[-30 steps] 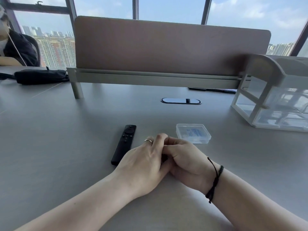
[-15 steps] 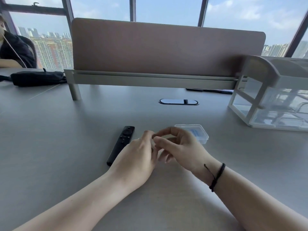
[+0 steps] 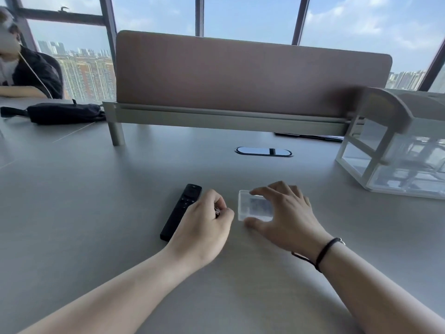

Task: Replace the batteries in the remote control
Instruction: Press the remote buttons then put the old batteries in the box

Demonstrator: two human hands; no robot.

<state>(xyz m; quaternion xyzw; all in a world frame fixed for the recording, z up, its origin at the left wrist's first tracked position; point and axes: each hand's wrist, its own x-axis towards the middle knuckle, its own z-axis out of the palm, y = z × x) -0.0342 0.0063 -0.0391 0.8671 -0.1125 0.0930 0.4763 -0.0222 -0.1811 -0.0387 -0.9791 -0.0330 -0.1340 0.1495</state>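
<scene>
A slim black remote control (image 3: 182, 209) lies button side up on the grey table (image 3: 96, 225), angled away from me. My left hand (image 3: 204, 227) rests just to its right with the fingers curled in and a ring showing; nothing is visible in it. A small clear plastic battery case (image 3: 251, 205) with pale blue contents sits to the right of the remote. My right hand (image 3: 286, 213) spans this case, thumb at its near corner and fingers on its far edge. A black cord bracelet circles that wrist.
A brown divider panel (image 3: 240, 75) on a metal rail crosses the table's back. An oval cable grommet (image 3: 263, 151) lies ahead. A clear organiser (image 3: 397, 162) stands at the right, a black pouch (image 3: 62, 113) at the far left, and a seated person (image 3: 24, 71) behind it.
My clasped hands came apart. The right hand moved right and forward onto the clear case; the left hand stayed curled beside the remote. The camera view shifted slightly.
</scene>
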